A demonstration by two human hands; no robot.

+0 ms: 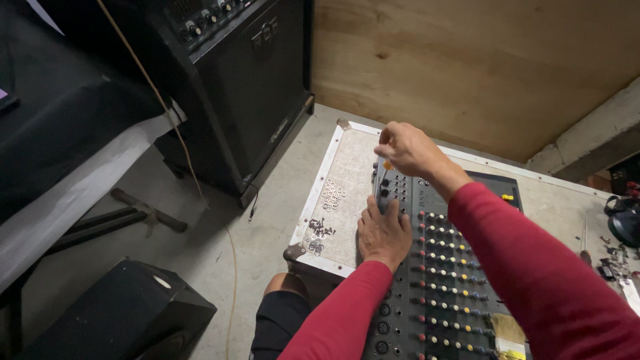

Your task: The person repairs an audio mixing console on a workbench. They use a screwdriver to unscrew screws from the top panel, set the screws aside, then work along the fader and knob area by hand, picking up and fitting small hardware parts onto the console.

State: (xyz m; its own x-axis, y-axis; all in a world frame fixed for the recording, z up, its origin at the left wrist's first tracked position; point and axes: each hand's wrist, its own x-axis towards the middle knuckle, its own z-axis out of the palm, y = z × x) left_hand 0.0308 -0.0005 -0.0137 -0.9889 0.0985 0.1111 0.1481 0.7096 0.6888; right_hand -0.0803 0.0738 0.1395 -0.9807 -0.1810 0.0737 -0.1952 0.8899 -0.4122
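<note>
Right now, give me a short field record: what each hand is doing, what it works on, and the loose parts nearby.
left hand: left hand rests flat on the audio mixer, near its left edge
right hand: right hand holds an orange-handled screwdriver upright, tip at the mixer's top-left corner
support: mixer lies on a metal-edged case
loose parts: small rings and washers and dark screws on the case, left of the mixer

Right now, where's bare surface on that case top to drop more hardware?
Free: the speckled case top between the washer pile and the far rim, left of the right hand. Crowded: near-left corner, where screws and washers lie beside the left hand on the mixer.
</note>
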